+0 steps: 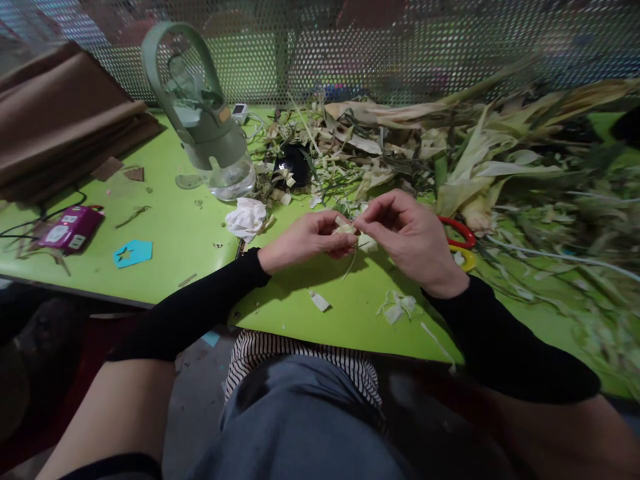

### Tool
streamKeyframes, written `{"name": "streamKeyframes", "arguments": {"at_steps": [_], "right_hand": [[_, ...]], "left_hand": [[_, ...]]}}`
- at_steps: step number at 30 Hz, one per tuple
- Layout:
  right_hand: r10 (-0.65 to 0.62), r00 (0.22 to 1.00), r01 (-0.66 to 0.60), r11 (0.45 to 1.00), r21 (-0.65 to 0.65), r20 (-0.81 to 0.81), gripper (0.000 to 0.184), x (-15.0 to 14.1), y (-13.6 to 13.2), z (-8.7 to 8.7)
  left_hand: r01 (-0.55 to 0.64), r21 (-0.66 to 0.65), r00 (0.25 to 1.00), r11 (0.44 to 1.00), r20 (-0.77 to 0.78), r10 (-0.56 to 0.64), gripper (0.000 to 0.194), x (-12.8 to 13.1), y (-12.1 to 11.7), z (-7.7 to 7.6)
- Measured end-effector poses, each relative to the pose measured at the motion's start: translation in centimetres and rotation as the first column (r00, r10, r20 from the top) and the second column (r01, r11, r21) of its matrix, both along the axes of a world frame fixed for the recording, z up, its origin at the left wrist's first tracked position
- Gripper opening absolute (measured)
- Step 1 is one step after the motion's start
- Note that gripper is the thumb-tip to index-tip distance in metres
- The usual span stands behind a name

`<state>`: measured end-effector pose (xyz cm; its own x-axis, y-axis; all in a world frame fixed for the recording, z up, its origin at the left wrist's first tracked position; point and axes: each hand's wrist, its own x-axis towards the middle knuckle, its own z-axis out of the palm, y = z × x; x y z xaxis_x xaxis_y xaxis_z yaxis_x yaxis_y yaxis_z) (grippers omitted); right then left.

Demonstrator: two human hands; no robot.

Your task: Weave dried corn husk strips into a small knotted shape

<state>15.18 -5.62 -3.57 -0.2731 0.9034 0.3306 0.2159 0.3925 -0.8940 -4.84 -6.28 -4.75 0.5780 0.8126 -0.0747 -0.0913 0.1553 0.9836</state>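
Observation:
My left hand is closed, pinching a small pale piece of corn husk between thumb and fingers. Right up against it, my right hand has its thumb and index fingertip pressed together at the husk's edge. A thin strand hangs down below the fingers. Scissors with red and yellow handles lie partly hidden behind my right wrist. On the green table below my hands rest a cut husk scrap and a small clump of husk strips.
Heaped dried husks and a corn husk bundle cover the back right. A green-lidded water bottle stands left, beside crumpled tissue. Further left are a purple box, blue paper cutout and brown sheets. Perforated mesh runs behind.

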Motion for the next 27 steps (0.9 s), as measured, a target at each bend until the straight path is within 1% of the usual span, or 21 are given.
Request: {"name": "streamKeyframes", "arguments": {"at_steps": [3, 6, 9, 10, 11, 13, 15, 16, 21, 24, 27], "right_hand": [[-0.069, 0.997, 0.069, 0.997, 0.032, -0.020, 0.025, 0.0, 0.2, -0.2], [-0.116, 0.993, 0.116, 0.993, 0.023, 0.005, 0.025, 0.3, 0.6, -0.3], [-0.153, 0.987, 0.154, 0.988, -0.014, 0.054, 0.029, 0.6, 0.7, 0.0], [-0.132, 0.987, 0.136, 0.990, -0.043, 0.090, 0.031, 0.6, 0.6, 0.2], [-0.083, 0.987, 0.094, 0.992, -0.082, 0.137, 0.033, 0.5, 0.5, 0.4], [0.067, 0.973, -0.031, 0.986, -0.163, 0.220, 0.041, 0.3, 0.1, 0.7], [0.160, 0.956, -0.120, 0.978, -0.173, 0.244, 0.045, 0.0, -0.2, 0.7], [0.181, 0.953, -0.145, 0.976, -0.162, 0.242, 0.044, -0.1, -0.3, 0.7], [0.205, 0.955, -0.173, 0.972, -0.158, 0.216, 0.030, -0.2, -0.3, 0.4], [0.191, 0.958, -0.164, 0.977, -0.135, 0.216, 0.023, -0.1, -0.4, 0.8], [0.166, 0.953, -0.141, 0.984, -0.112, 0.252, 0.023, 0.0, -0.5, 1.2]], "left_hand": [[0.001, 0.008, 1.000, 1.000, 0.003, -0.001, 0.027, 0.1, 0.0, 0.0], [-0.018, 0.052, 1.000, 0.999, 0.003, 0.018, 0.031, 0.2, -0.2, 0.0], [-0.089, 0.094, 0.995, 0.992, 0.042, 0.086, 0.027, 0.2, -0.2, -0.2], [-0.125, 0.098, 0.991, 0.987, 0.057, 0.120, 0.024, 0.2, -0.2, -0.2], [-0.160, 0.095, 0.986, 0.982, 0.066, 0.154, 0.021, 0.2, -0.1, -0.3], [-0.209, 0.087, 0.977, 0.974, 0.064, 0.204, 0.020, 0.1, 0.2, -0.3], [-0.215, 0.086, 0.976, 0.973, 0.042, 0.212, 0.023, -0.1, 0.4, -0.3], [-0.206, 0.087, 0.978, 0.975, 0.029, 0.204, 0.026, -0.1, 0.4, -0.3], [-0.167, 0.082, 0.986, 0.983, 0.013, 0.166, 0.030, -0.2, 0.3, -0.1], [-0.183, 0.066, 0.983, 0.981, 0.012, 0.183, 0.029, -0.2, 0.3, 0.3], [-0.212, 0.016, 0.977, 0.977, 0.008, 0.212, 0.023, -0.3, 0.6, 0.7]]}}
